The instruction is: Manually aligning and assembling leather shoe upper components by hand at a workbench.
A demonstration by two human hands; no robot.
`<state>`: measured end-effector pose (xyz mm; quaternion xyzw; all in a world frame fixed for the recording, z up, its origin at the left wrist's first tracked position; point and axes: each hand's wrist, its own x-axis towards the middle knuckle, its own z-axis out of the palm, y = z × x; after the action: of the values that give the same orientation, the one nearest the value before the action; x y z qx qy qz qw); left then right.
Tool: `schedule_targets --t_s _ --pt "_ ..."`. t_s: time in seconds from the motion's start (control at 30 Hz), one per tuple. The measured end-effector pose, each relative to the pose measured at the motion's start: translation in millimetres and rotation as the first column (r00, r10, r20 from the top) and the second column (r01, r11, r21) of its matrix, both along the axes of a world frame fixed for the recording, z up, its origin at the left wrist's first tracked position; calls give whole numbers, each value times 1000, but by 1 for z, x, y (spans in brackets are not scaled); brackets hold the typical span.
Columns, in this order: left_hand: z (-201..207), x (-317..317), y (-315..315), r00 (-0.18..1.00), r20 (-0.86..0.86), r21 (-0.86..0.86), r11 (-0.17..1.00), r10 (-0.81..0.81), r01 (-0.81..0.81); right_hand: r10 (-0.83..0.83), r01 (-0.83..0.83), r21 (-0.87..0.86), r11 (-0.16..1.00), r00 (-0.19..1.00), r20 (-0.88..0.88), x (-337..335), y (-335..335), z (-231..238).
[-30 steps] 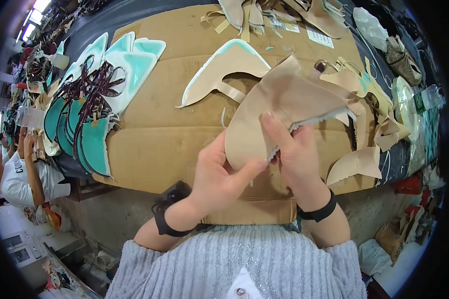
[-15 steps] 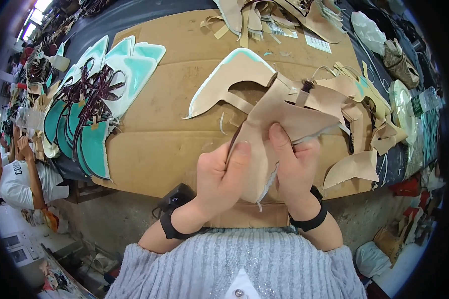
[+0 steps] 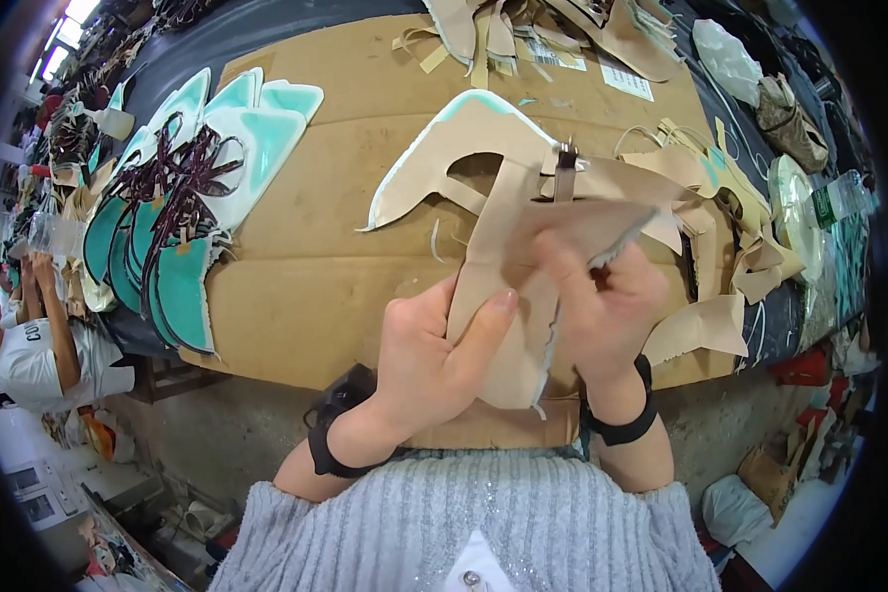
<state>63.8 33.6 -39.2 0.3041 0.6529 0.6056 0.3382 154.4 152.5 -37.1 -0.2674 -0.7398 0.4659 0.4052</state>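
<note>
Above the table I hold a beige leather shoe upper (image 3: 493, 232) with a ragged whitish edge, a slit and a small dark buckled strap (image 3: 565, 170) at its top. My left hand (image 3: 419, 345) is closed on its left side, thumb lying flat across the leather. On the right side, my right hand (image 3: 610, 314) pinches the leather near the ragged edge; its fingers are slightly blurred. Just behind the held upper lies a flat beige upper piece (image 3: 419, 163) with a curved cut-out and a white and pale green border, partly covered by what I hold.
Cardboard (image 3: 306, 296) covers the table. Teal and white shoe pieces (image 3: 192, 291) with dark red straps (image 3: 183, 178) are stacked at left. Beige scraps (image 3: 701, 331) lie at right, more uppers (image 3: 636, 44) at the far edge. A co-worker (image 3: 39, 345) is at far left.
The upper has turned more upright, its buckled strap shifting left. My right hand has moved right and bent its fingers around the edge; my left hand keeps its grip.
</note>
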Motion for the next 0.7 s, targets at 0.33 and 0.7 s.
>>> schedule_targets --t_s 0.33,0.7 --pt "-4 -29 13 955 269 -91 984 -124 153 -3 1 132 991 1000 12 -2 1 -10" --pt "-21 -27 20 995 102 29 999 21 -24 329 -277 -601 750 944 -24 2 12 -11"
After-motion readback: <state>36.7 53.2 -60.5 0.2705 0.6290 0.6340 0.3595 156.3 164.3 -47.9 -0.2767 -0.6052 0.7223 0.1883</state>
